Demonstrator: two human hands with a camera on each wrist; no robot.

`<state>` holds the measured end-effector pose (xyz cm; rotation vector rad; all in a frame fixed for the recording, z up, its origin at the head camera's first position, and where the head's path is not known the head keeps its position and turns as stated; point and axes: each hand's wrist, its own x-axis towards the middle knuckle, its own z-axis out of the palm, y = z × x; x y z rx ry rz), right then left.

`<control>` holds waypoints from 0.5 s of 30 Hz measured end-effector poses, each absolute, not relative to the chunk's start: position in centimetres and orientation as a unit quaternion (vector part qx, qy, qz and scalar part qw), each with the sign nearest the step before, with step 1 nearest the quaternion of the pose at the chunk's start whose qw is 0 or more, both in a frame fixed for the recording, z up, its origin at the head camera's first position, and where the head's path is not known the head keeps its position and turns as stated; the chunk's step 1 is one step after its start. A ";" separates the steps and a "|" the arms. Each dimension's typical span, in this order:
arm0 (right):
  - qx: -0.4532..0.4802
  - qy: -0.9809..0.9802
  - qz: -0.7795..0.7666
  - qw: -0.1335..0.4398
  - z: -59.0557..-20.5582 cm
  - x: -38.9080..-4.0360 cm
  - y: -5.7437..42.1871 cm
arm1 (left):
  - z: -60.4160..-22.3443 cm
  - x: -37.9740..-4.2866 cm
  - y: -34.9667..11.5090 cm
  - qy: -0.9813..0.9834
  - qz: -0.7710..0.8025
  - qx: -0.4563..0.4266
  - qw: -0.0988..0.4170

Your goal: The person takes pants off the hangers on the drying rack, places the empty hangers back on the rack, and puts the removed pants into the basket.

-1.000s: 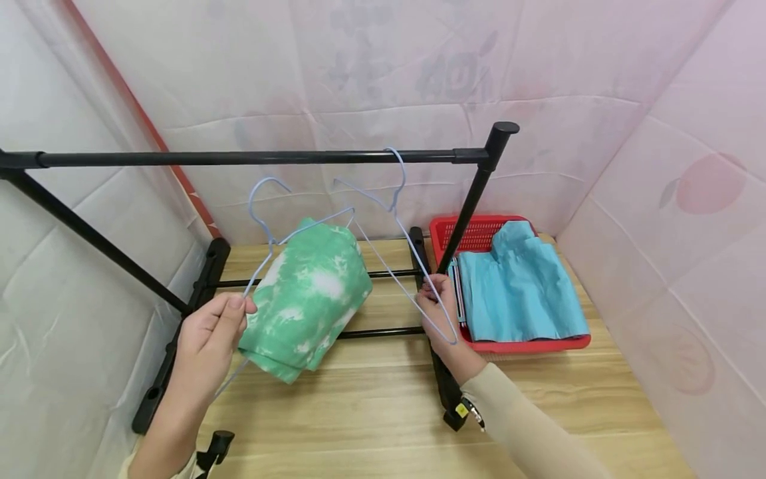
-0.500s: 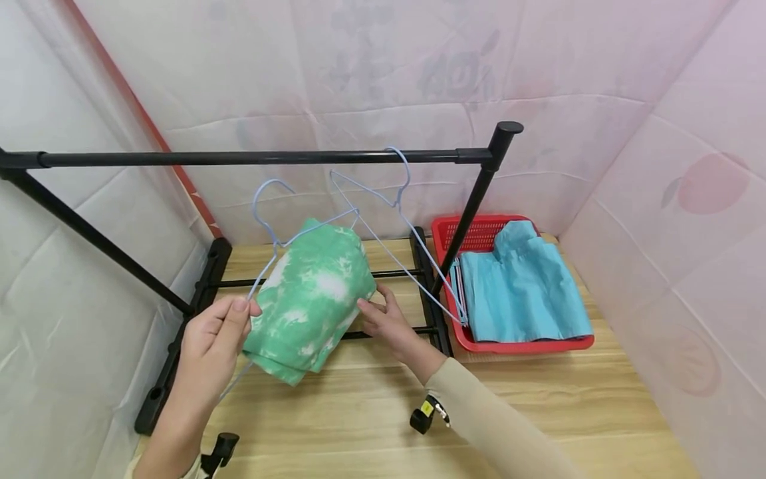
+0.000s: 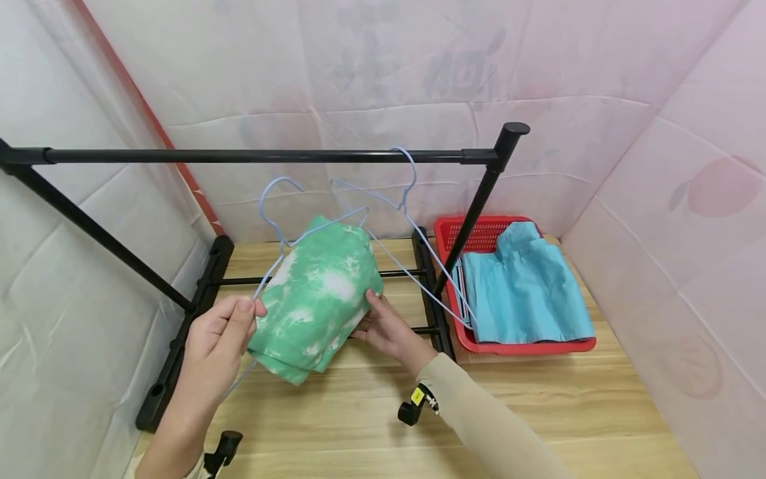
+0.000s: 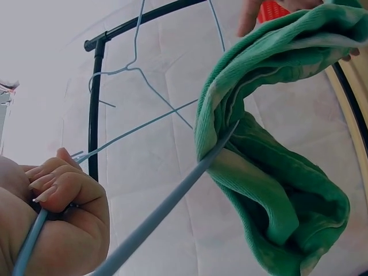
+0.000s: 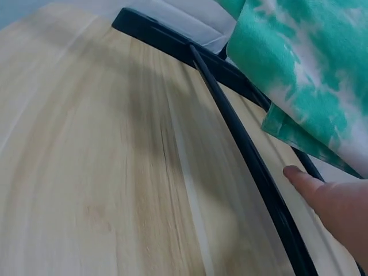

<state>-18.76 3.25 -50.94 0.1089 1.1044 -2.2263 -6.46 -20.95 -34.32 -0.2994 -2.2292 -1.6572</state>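
Observation:
My left hand (image 3: 218,339) pinches one side of a light blue clothes hanger (image 3: 272,266), its hook standing up below the rack's top bar, apart from it. A folded green-and-white tie-dye garment (image 3: 323,293) is draped over the hanger; the left wrist view shows the hanger's bar (image 4: 167,204) running into its fold. At the garment's right edge is my right hand (image 3: 391,332), fingertips touching the cloth and thumb (image 5: 305,181) extended below it. A second light blue hanger (image 3: 409,219) hangs on the rack's black top bar (image 3: 239,156), bare of cloth.
The black rack stands on a wooden tabletop (image 3: 335,426), with lower crossbars (image 3: 401,273) behind the garment. At right, a red basket (image 3: 479,233) holds a folded turquoise cloth (image 3: 520,293). White printed sheets (image 3: 383,80) enclose the back and sides.
My right hand has left the second hanger's lower corner and moved left to the garment's right edge. The second hanger swings slightly right. My left hand keeps its pinch, shifting slightly right.

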 end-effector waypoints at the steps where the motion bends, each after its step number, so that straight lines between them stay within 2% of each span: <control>1: 0.037 0.410 -0.850 0.329 -51.0 -18.8 3.1 | -34.3 -6.5 -21.0 -0.786 -0.585 -0.105 0.171; 7: 0.022 0.392 -0.845 0.362 -50.8 -18.8 2.3 | -34.1 -6.5 -21.2 -0.782 -0.592 -0.107 0.165; 15: 0.059 0.384 -0.851 0.353 -50.3 -18.6 1.9 | -34.1 -6.5 -21.4 -0.780 -0.597 -0.098 0.159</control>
